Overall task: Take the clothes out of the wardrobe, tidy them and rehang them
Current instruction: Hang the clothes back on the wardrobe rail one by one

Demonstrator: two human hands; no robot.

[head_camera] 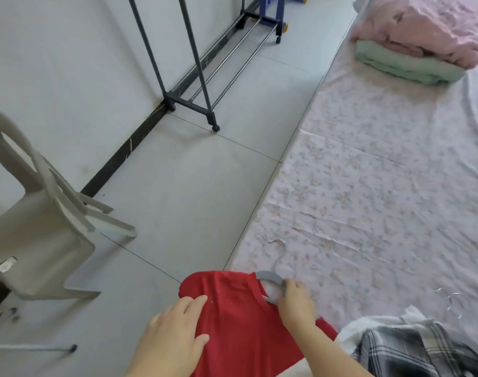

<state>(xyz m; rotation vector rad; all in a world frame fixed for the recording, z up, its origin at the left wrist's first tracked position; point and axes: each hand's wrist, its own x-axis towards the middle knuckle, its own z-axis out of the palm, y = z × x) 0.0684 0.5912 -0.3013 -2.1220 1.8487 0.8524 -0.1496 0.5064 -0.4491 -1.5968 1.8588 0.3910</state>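
Head view. Your left hand (175,330) lies flat on the red garment (232,322), fingers straight and spread over its left part, gripping nothing. Your right hand (296,300) curls its fingers round the right arm of the grey hanger (269,276). The hanger's left end is covered by the red fabric, and its metal hook (280,246) points away from you over the sheet. The red garment lies at the near edge of the bed (368,172), which carries a pale floral sheet, and the garment's left shoulder reaches out over the tiled floor (191,186). To the right of your right forearm, 1 plaid garment (411,349) lies against a white cloth (368,326). Just beyond them are some wire hangers (449,299), too blurred to count. At the far end of the bed, 2 folded quilts are stacked, the pink quilt (422,31) on top of the green quilt (403,63). A dark clothes rack (188,63) on castors stands beside the wall. A grey plastic chair (42,227) stands at the left, well apart from the bed.
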